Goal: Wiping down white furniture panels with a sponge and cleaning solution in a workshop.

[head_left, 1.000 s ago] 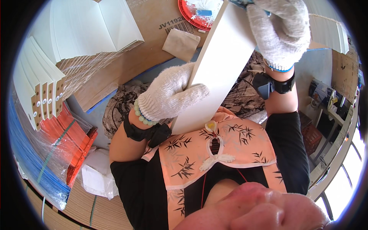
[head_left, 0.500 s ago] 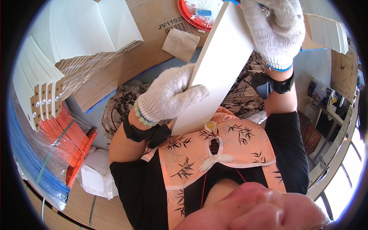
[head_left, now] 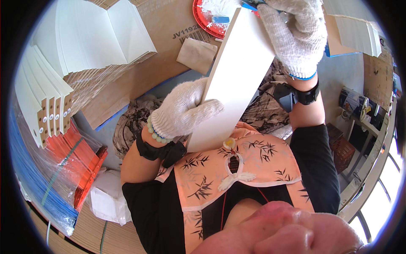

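My left hand (head_left: 182,110), in a white knit glove, grips a long white board (head_left: 239,67) by its left edge, thumb lying across the face. The board is tilted, its near end against the peach apron (head_left: 237,165) and its far end pointing away. At the far right corner, my right hand (head_left: 298,38), gloved alike, is closed with its fingers curled. A bit of something blue (head_left: 249,6) shows beside its fingers at the board's end; the glove and the picture's top edge hide most of it, so its kind is unclear.
A red round tray (head_left: 201,17) with white shavings and a blue block (head_left: 220,20) sits on a brown carton (head_left: 165,25). A folded brown paper (head_left: 196,55) lies nearby. White boards (head_left: 89,38) are stacked at left, above wrapped orange boards (head_left: 76,156). More white boards (head_left: 355,36) stand right.
My right hand has shifted a little left and stays closed at the board's far end. The board and my left hand have moved slightly left; the grip is unchanged.
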The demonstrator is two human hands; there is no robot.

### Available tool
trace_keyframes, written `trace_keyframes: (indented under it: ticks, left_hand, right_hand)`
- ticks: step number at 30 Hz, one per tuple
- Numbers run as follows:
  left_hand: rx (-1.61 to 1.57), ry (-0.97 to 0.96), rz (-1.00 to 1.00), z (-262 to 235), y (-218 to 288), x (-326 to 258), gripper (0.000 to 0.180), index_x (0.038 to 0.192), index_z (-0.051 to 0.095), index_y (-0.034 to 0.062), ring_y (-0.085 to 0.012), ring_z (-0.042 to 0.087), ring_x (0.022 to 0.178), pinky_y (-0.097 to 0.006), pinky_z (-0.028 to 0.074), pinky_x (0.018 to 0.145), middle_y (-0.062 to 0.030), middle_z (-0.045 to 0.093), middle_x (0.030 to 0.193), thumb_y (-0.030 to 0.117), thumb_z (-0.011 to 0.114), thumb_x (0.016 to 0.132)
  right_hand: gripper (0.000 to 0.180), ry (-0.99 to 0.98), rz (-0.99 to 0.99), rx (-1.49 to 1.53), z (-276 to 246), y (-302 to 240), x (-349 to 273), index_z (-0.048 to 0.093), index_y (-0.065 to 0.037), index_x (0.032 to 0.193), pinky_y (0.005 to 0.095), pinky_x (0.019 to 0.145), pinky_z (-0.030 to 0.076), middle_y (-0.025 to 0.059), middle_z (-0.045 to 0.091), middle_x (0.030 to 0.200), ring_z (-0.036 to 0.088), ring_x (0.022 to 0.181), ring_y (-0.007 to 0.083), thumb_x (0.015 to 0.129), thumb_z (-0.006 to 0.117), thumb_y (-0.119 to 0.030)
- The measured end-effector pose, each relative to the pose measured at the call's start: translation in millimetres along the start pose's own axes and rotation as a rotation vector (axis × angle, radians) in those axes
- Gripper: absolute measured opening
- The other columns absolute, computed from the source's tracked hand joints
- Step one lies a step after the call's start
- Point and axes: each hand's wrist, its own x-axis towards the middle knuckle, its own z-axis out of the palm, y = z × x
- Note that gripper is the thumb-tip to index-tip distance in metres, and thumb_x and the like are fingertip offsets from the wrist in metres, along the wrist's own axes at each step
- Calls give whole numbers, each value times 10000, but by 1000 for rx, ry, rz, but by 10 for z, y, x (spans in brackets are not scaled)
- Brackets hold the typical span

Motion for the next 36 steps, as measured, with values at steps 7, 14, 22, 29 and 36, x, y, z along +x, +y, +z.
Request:
trace_keyframes:
  ticks: [7, 14, 22, 29, 36]
  left_hand:
    - [-87, 9, -16, 31, 20, 21, 413, 1324, 557, -49, -116, 618, 985, -288, 513, 853, -74, 684, 1133, 192, 607, 993]
    - [-62, 75, 72, 68, -118, 34, 343, 1261, 621, -34, -132, 644, 941, -309, 520, 835, -95, 715, 1084, 176, 621, 990]
    - [-672, -42, -28, 261, -370, 52, 774, 1477, 438, -63, -306, 634, 1195, -426, 527, 988, -209, 613, 1367, 525, 535, 982]
    - [-803, -25, -195, 243, -250, 144, 1065, 1471, 405, -120, -408, 676, 1110, -481, 550, 967, -328, 595, 1341, 783, 366, 908]
    - [-845, 44, -168, 267, -169, 148, 1114, 1468, 399, -136, -397, 692, 1066, -446, 565, 944, -338, 656, 1211, 819, 335, 898]
  right_hand:
    - [186, -1, 25, 118, -82, 0, -18, 665, -49, 995, 405, 839, 520, 170, 680, 1066, 666, 940, 311, 832, 748, -17]
    - [200, 143, 155, 57, 137, 154, -104, 704, -47, 987, 367, 750, 555, 106, 718, 945, 692, 848, 297, 816, 796, -96]
    - [136, 311, 794, 626, 423, 57, -224, 716, -63, 894, 316, 664, 533, 45, 642, 826, 662, 771, 146, 849, 810, -149]
    - [123, 254, 685, 300, 307, 34, -116, 737, -62, 897, 341, 690, 542, 81, 670, 850, 676, 788, 200, 860, 792, -165]
    - [219, 194, 241, 212, 22, 121, 16, 697, -21, 1064, 405, 852, 540, 177, 700, 1066, 676, 968, 339, 872, 615, 44]
